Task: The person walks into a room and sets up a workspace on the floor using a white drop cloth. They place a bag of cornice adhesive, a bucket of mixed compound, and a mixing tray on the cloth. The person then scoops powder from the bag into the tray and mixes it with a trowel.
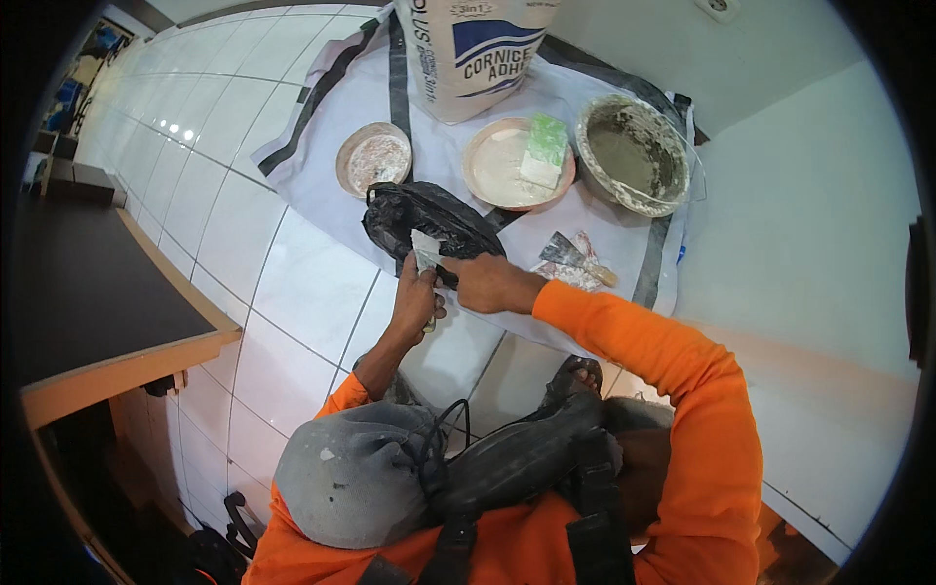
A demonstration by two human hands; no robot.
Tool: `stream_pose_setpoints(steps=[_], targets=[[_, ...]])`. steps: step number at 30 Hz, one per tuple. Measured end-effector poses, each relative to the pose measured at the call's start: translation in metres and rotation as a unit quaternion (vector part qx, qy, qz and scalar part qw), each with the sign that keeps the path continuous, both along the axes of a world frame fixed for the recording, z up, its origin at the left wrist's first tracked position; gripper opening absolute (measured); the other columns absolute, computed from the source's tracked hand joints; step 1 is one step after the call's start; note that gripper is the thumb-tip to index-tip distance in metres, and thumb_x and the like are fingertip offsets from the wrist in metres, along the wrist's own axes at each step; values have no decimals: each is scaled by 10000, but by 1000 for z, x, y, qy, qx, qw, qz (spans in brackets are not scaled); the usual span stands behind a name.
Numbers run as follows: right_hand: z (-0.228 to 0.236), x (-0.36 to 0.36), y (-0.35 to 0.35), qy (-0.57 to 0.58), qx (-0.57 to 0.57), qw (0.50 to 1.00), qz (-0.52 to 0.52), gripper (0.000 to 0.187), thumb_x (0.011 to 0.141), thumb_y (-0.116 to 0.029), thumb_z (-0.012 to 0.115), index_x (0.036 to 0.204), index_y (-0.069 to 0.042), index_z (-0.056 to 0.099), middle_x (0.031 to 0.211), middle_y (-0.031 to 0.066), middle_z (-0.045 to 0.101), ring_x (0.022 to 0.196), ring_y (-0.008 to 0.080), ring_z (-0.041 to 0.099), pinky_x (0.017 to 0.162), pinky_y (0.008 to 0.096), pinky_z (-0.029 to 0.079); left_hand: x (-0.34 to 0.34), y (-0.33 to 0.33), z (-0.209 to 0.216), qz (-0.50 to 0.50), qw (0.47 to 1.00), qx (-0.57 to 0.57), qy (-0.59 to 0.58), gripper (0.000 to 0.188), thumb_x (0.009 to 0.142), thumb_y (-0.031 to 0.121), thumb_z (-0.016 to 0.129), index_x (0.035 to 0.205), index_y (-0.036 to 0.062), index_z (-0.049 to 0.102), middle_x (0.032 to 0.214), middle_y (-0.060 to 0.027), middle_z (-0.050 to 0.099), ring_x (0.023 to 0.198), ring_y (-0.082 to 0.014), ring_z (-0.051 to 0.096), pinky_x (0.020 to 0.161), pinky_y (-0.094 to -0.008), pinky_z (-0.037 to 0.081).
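My left hand (pixel 415 299) is wrapped round the handle of a putty knife (pixel 426 246), its pale-coated blade pointing away from me. Close against the blade is my right hand (pixel 486 284), fingers curled in and fingertips at the blade's edge; whatever it may pinch is hidden. A crumpled black plastic bag (pixel 458 216) lies just beyond both hands. Behind it stand a shallow bowl of white powdery residue (pixel 376 161) and a wider bowl of white paste (pixel 495 168). A green and white block (pixel 545 152) rests on that bowl's right side.
A second putty knife (pixel 575 255) lies on a white-smeared bundle at the right. Beyond it stands a mortar-crusted bucket (pixel 673 146). A large sack (pixel 478 58) stands at the back of the white sheet (pixel 331 200). A dark-topped desk (pixel 107 292) juts in from the left.
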State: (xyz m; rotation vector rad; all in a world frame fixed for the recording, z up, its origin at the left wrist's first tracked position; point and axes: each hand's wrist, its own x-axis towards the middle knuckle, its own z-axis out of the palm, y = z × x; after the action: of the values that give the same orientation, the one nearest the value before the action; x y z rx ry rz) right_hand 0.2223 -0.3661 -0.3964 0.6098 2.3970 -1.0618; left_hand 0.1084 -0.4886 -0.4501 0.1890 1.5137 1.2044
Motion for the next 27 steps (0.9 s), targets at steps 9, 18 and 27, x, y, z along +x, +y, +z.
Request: stream_pose_setpoints(steps=[9, 18, 27], targets=[[-14, -6, -18, 22, 19, 999, 22, 524, 861, -205, 571, 1363, -73, 499, 999, 279, 699, 921, 490, 675, 823, 563, 541, -3, -2, -8, 4, 1000, -16, 18, 441, 966, 82, 383, 1400, 162, 389, 905, -22, 522, 560, -100, 465, 430, -247, 405], [-6, -3, -10, -7, 15, 1000, 1, 592, 860, -192, 568, 1433, -84, 465, 1040, 301, 687, 970, 470, 676, 887, 553, 527, 3, -2, 2, -5, 1000, -17, -3, 385, 989, 108, 402, 1371, 155, 390, 887, -37, 513, 554, -97, 478, 423, -250, 401], [-2, -4, 1, 21, -8, 1000, 7, 529, 880, -369, 655, 1227, 25, 589, 1085, 287, 684, 996, 450, 680, 876, 518, 544, 4, -3, -5, -27, 999, -26, 14, 437, 1009, 125, 405, 1436, 204, 360, 899, -36, 513, 554, -98, 472, 423, -233, 373]])
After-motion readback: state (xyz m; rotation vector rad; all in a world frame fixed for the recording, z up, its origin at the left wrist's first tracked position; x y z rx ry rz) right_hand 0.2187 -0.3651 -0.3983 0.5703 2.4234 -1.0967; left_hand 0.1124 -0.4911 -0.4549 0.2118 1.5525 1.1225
